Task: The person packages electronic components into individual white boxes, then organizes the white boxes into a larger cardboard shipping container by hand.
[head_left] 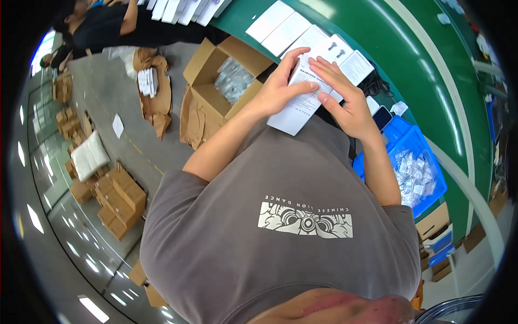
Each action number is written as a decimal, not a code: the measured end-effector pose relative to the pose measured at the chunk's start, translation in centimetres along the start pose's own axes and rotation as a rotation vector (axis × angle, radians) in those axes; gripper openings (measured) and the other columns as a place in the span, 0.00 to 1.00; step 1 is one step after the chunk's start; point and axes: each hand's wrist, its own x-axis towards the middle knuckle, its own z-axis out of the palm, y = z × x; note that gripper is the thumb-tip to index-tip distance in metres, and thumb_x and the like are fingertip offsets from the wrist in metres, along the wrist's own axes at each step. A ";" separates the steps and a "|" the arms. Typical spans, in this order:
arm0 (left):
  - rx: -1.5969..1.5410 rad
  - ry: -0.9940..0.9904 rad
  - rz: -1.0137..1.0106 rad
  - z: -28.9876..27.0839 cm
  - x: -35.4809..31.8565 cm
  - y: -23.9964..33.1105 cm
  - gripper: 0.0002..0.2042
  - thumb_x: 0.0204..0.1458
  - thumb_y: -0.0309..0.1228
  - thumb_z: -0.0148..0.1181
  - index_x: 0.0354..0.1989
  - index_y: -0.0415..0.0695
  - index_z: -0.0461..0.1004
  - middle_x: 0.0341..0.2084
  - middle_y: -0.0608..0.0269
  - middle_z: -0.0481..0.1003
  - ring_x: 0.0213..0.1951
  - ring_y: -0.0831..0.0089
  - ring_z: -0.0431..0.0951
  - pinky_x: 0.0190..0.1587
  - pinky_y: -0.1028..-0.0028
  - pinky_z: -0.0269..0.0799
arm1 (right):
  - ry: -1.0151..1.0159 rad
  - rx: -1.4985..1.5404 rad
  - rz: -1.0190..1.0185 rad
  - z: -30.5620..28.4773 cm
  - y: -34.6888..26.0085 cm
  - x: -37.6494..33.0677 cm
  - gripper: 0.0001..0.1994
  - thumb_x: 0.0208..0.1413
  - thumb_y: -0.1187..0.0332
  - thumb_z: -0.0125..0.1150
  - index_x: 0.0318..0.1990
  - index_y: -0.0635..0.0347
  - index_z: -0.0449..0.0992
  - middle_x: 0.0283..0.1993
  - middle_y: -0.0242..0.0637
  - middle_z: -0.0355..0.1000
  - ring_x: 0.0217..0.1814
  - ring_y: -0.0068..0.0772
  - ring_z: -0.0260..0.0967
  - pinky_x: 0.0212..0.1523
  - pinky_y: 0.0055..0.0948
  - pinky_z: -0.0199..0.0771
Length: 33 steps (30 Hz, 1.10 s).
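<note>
A white carton (294, 116) with small dark print is held tilted in front of my chest, over the near edge of the green table. My left hand (283, 86) grips its left side, the thumb lying across the printed face. On the other side my right hand (349, 100) has its fingertips at the far end of the carton and its thumb by the right edge. Part of that far end is covered by my fingers. Just beyond, white boxes (270, 21) lie in a row on the table, and small dark bolt-like pieces (331, 46) rest on one.
An open cardboard box (197, 67) with clear plastic bags (233, 81) stands at left. To the right are a phone (382, 117), black cables (375, 83) and a blue bin (440, 186) of small clear packets (415, 178). Cartons (121, 197) are stacked on the floor; another person (100, 27) is far left.
</note>
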 end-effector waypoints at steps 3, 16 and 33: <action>0.144 0.012 0.124 -2.1 1.9 -1.7 0.37 0.52 0.44 0.68 0.68 0.45 0.60 0.54 0.47 0.66 0.54 0.66 0.70 0.56 0.68 0.68 | -0.022 -0.028 0.019 -0.4 1.3 0.8 0.25 0.62 0.65 0.55 0.66 0.60 0.66 0.71 0.43 0.60 0.75 0.42 0.52 0.74 0.42 0.45; 0.837 0.253 0.083 -6.1 18.9 -8.6 0.29 0.50 0.57 0.61 0.48 0.43 0.81 0.42 0.49 0.81 0.40 0.54 0.82 0.45 0.60 0.74 | 0.356 -0.412 0.596 -3.0 16.7 -2.7 0.21 0.65 0.61 0.56 0.56 0.70 0.71 0.58 0.52 0.70 0.61 0.44 0.67 0.63 0.38 0.63; 0.442 0.760 -0.805 -37.9 -4.0 -56.1 0.11 0.48 0.35 0.57 0.35 0.41 0.79 0.31 0.46 0.79 0.39 0.48 0.80 0.47 0.58 0.75 | -0.373 -0.239 0.300 26.9 11.1 2.7 0.05 0.51 0.80 0.59 0.35 0.64 0.77 0.34 0.41 0.75 0.38 0.42 0.72 0.40 0.35 0.71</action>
